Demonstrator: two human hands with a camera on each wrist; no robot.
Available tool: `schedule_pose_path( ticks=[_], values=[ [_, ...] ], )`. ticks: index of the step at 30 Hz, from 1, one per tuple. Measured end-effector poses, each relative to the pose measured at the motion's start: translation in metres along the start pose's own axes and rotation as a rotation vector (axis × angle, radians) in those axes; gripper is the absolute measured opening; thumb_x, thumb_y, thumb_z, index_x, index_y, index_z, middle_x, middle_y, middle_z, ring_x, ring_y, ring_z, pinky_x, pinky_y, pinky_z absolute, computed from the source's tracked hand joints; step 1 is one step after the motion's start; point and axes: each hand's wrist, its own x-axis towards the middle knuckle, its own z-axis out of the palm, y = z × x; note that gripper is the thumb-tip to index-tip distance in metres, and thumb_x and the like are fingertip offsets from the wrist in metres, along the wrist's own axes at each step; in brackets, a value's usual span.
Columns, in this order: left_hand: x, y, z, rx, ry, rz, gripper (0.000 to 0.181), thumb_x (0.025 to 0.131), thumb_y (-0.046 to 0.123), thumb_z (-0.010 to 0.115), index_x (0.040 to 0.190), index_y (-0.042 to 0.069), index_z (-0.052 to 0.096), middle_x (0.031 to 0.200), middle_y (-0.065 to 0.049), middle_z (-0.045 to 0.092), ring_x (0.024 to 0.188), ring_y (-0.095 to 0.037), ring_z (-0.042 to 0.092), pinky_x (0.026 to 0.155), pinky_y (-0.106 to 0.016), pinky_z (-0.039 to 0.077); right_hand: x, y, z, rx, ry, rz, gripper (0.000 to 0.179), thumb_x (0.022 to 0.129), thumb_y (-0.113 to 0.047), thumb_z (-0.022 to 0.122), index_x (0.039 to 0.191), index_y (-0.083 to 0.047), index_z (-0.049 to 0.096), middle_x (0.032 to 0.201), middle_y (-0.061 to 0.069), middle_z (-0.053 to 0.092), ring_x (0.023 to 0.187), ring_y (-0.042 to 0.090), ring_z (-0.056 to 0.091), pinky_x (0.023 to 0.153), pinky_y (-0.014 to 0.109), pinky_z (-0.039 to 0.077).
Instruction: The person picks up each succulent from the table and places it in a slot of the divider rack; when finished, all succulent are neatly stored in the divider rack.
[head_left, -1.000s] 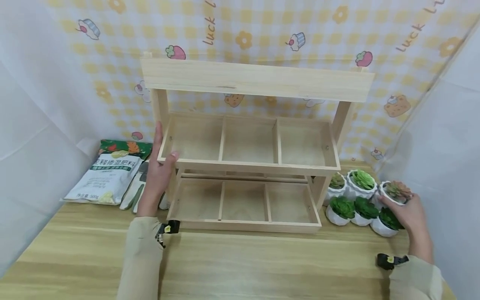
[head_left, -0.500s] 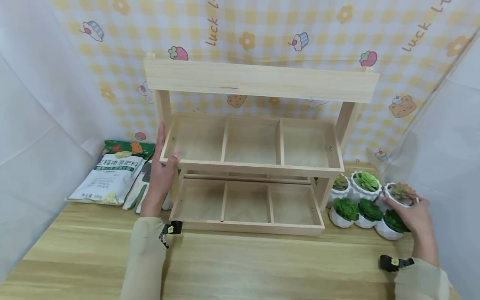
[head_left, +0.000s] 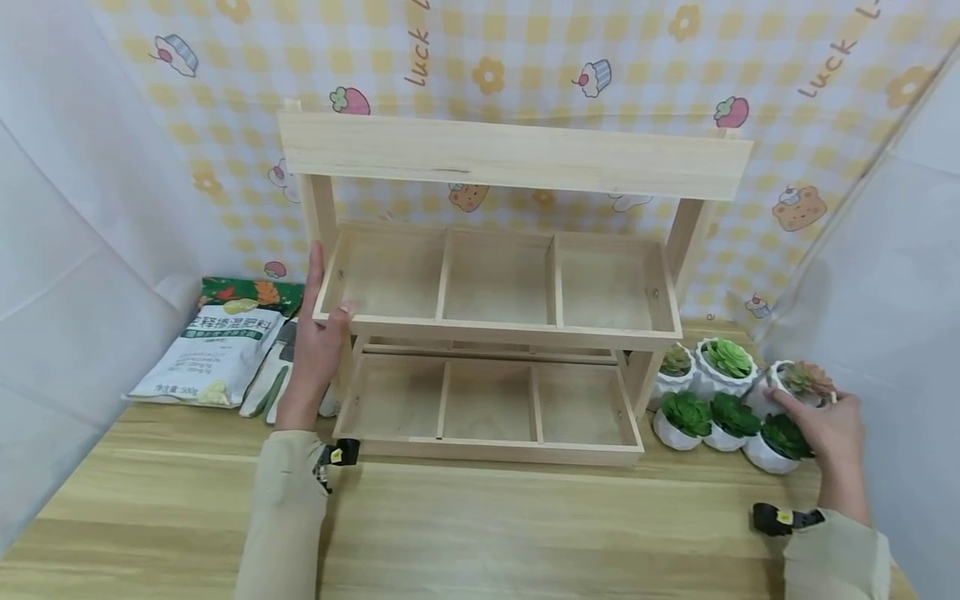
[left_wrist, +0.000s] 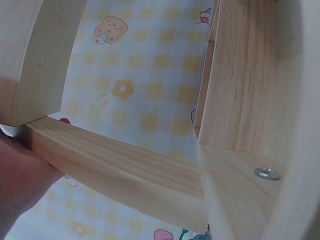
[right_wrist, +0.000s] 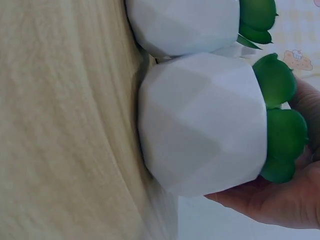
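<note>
A pale wooden plant stand (head_left: 487, 337) stands in the middle, with two divided trays and a plain board across the top. My left hand (head_left: 318, 346) grips the left end of the upper tray, thumb over its front edge and fingers along the side. At the right, my right hand (head_left: 831, 425) holds a white pot with a reddish succulent (head_left: 806, 381). In front of that pot sits a white faceted pot with a dark green succulent (right_wrist: 202, 125); in the right wrist view my fingers show behind it.
Several more potted succulents (head_left: 726, 360) cluster beside the stand's right leg. On the left lie a fertilizer bag (head_left: 217, 354) and a pair of gloves (head_left: 272, 379). A checked cloth (head_left: 487, 42) hangs behind, with white curtains (head_left: 892, 292) at both sides.
My right hand and the reddish succulent's pot have shifted slightly to the right, away from the light green one. The left hand keeps its place on the tray. The head view sways a little.
</note>
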Motion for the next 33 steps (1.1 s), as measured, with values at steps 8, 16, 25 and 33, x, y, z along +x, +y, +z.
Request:
schedule_pose_path(
  ticks=[8,16,25,33],
  values=[
    [0.001,-0.003,-0.001,0.015,-0.013,-0.011,0.075,0.086,0.023,0.049,0.148,0.043,0.011,0.153,0.008,0.010,0.135,-0.027,0.021,0.101,-0.059,0.020,-0.008,-0.002,-0.004,0.131,0.146,-0.059,0.100,0.077,-0.042,0.069,0.145,0.004,0.011,0.145,0.027,0.023,0.130,0.041,0.025,0.104,0.050,0.024],
    [0.002,0.001,-0.002,0.009,-0.019,-0.007,0.075,0.087,0.022,0.048,0.148,0.042,0.011,0.153,0.009,0.011,0.136,-0.025,0.021,0.102,-0.059,0.020,-0.019,-0.019,-0.014,0.241,0.256,-0.052,0.096,0.076,-0.035,0.073,0.148,-0.010,0.016,0.150,0.012,0.021,0.134,0.022,0.023,0.106,0.034,0.024],
    [0.002,0.001,-0.001,0.003,-0.008,-0.017,0.074,0.087,0.022,0.048,0.148,0.042,0.010,0.153,0.008,0.010,0.136,-0.026,0.019,0.101,-0.060,0.018,-0.033,-0.033,-0.030,0.436,0.324,-0.200,0.078,0.073,-0.011,0.077,0.141,-0.022,0.039,0.139,-0.004,0.042,0.122,0.004,0.039,0.092,0.010,0.032],
    [0.001,0.000,0.000,0.010,0.001,-0.016,0.074,0.087,0.023,0.048,0.148,0.042,0.011,0.153,0.009,0.010,0.136,-0.026,0.020,0.101,-0.060,0.018,-0.056,-0.050,-0.038,0.275,0.228,-0.290,0.081,0.076,-0.018,0.076,0.145,-0.025,0.034,0.145,-0.002,0.034,0.123,0.006,0.036,0.079,0.003,0.034]
  ],
)
